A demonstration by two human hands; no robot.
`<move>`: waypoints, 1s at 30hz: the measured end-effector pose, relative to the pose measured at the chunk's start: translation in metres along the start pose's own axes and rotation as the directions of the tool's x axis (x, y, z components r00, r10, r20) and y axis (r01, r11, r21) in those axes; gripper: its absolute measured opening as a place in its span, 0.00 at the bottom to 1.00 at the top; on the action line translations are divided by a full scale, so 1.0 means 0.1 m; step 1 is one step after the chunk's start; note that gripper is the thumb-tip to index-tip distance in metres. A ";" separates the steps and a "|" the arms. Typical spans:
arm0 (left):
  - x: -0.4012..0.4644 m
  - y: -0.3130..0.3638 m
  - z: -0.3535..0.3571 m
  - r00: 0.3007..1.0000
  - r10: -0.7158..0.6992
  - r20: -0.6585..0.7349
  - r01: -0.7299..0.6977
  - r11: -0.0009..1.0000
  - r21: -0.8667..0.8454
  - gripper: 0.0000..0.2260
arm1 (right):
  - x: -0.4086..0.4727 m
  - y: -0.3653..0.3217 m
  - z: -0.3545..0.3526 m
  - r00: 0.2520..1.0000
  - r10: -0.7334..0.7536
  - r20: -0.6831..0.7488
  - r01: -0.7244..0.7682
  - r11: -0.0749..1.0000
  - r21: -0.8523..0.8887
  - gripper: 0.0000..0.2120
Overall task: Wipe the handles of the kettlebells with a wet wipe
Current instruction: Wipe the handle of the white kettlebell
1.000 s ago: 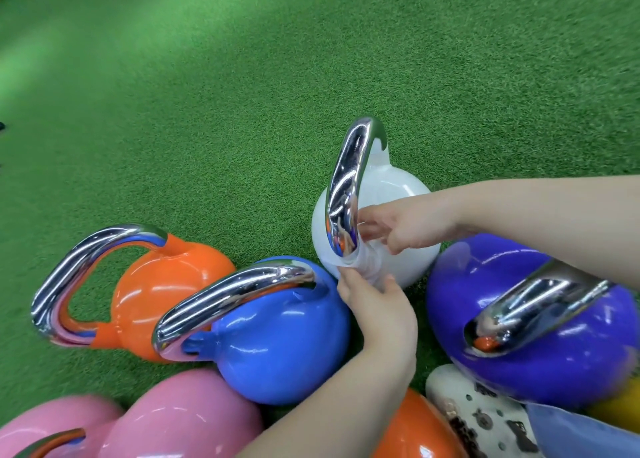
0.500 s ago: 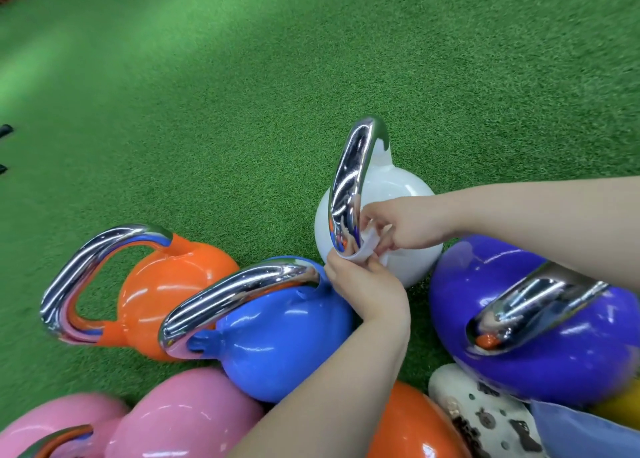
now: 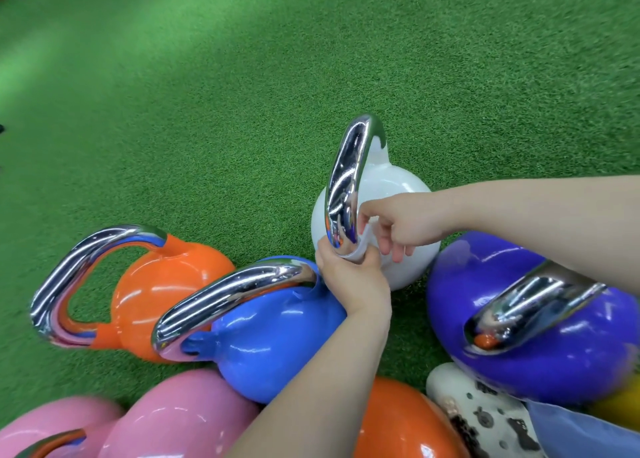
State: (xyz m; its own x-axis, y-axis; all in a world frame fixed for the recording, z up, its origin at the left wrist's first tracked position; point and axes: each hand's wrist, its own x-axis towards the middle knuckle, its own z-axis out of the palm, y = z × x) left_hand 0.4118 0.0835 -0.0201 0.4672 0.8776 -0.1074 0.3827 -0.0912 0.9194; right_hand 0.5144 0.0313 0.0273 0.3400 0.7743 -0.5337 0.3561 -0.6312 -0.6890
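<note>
Nearest the camera, the left hand grips the lower end of the chrome handle of the white kettlebell, fingers curled round the wet wipe wrapped there. Just beyond, the right hand pinches the wipe's upper edge against the handle. The blue kettlebell touches the left wrist. Risk — the thin wipe may bunch or slip on the polished chrome, leaving the upper arc unwiped. The green turf extends beyond.

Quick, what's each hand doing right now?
Left hand: grips the wet wipe wrapped round the white kettlebell's chrome handle.
Right hand: pinches the same wipe from the other side.
</note>
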 end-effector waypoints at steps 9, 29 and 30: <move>-0.14 -0.09 -0.11 0.981 -0.065 0.185 0.086 0.991 -0.106 0.26 | 0.00 0.05 0.01 0.997 -0.073 -0.034 0.078 0.977 0.200 0.18; -0.05 0.12 -0.35 0.919 -0.112 0.378 0.195 0.963 -0.188 0.22 | 0.05 -0.04 -0.26 0.964 0.017 0.264 -0.061 0.985 0.159 0.22; -0.02 0.15 -0.36 0.918 -0.111 0.380 0.189 0.967 -0.173 0.20 | 0.01 -0.02 -0.24 0.970 0.014 0.243 -0.060 0.981 0.183 0.21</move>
State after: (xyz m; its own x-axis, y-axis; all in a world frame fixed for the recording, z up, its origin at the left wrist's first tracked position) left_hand 0.3878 0.0969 0.0075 0.6892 0.6373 -0.3446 0.3200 0.1589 0.9340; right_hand 0.5350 0.0322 0.0404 0.1233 0.7530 -0.6464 0.1695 -0.6577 -0.7339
